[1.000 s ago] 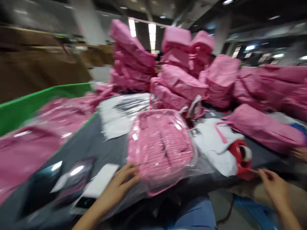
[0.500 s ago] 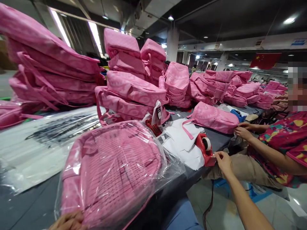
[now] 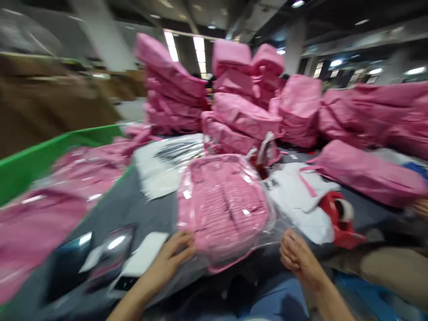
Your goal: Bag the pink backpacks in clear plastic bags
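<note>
A pink backpack (image 3: pixel 227 205) lies on the grey table inside a clear plastic bag (image 3: pixel 274 223), straps and mesh back facing up. At its lower left corner my left hand (image 3: pixel 179 249) grips the edge of the plastic with curled thumb and fingers. My right hand (image 3: pixel 296 256) is closed beside the loose right end of the plastic; anything small in its fingers is too blurred to see. A red tape dispenser (image 3: pixel 341 218) with a white roll stands to the right of that hand, by white paper sheets (image 3: pixel 301 200).
Stacks of pink backpacks (image 3: pixel 247 116) line the back. Flat plastic bags (image 3: pixel 170 160) lie behind left. Phones (image 3: pixel 115 249) rest at the near left, beside a green-edged bin (image 3: pixel 93 136) with bagged pink backpacks. Part of another person's hand (image 3: pixel 420 206) shows at the right edge.
The view has swung left. My right hand has left the tape dispenser and come to the right of the bagged backpack. My left hand is still at the bag's lower left corner.
</note>
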A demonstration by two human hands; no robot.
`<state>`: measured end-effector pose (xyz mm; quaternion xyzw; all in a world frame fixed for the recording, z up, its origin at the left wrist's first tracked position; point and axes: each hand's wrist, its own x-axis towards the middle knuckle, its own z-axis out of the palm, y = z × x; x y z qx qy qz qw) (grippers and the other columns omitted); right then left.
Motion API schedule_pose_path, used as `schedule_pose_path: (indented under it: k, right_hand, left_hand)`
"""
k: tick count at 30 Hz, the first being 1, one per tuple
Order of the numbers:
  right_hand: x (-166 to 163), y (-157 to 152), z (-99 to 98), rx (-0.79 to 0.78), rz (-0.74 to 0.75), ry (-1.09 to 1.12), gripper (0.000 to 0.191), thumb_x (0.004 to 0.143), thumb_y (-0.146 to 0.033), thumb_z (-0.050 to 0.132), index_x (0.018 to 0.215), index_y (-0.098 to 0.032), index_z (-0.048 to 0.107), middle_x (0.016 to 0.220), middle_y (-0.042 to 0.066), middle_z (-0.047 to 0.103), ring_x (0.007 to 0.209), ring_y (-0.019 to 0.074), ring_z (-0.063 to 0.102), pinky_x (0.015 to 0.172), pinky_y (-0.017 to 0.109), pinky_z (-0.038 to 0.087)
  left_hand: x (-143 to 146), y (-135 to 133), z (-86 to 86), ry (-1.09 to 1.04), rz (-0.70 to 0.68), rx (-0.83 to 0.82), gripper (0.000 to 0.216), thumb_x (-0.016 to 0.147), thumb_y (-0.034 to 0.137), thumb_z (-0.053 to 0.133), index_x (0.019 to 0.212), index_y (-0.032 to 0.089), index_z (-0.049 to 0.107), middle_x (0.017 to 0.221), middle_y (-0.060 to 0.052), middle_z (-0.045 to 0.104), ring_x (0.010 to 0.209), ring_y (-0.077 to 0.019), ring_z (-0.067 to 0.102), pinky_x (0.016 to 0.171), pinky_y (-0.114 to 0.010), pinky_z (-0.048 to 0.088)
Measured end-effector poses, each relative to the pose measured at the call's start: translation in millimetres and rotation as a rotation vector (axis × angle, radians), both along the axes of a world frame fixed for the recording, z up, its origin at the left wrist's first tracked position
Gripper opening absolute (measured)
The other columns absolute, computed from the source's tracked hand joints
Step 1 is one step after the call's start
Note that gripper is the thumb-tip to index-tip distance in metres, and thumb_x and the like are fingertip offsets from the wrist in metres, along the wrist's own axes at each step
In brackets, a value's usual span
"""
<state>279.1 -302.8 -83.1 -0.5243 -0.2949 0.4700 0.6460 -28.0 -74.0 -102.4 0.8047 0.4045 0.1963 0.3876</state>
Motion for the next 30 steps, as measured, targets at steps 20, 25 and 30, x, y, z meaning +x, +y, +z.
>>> schedule_pose_path:
  k: [20,25,30]
  right_hand:
    - [-51.7,179.0,80.6,0.000,0.525,-1.728,0.011,0.090,-0.020,0.067,0.098,-0.021,0.059,0.089,0.003,0.070,0.075,0.0172,0.063,0.061,0.026,0.030]
    - [-84.2,155.8,46.9,0.104,0.720,-1.735,0.025,0.084,-0.032,0.076,0.101,-0.019,0.064,0.097,0.008,0.073,0.089,0.0237,0.069,0.066,0.028,0.038]
    - [-90.0,171.8,35.9,-0.040,0.655,-1.681,0.024,0.086,-0.042,0.077,0.089,-0.020,0.069,0.084,0.007,0.075,0.080,0.0252,0.072,0.062,0.028,0.042]
  left_hand:
    - [17.5,1.1,22.6,-0.051,-0.142,-0.173,0.020,0.083,0.035,0.060,0.072,0.020,0.054,0.086,0.000,0.052,0.089,-0.0192,0.050,0.084,-0.029,0.040]
    - [18.5,1.6,21.5,-0.041,-0.139,-0.134,0.022,0.087,0.035,0.059,0.073,0.020,0.052,0.086,0.000,0.052,0.090,-0.0187,0.051,0.085,-0.029,0.040]
    - [25.8,-1.1,18.9,-0.004,-0.071,-0.062,0.018,0.089,0.030,0.061,0.074,0.020,0.056,0.091,0.000,0.060,0.094,-0.0185,0.056,0.090,-0.029,0.042]
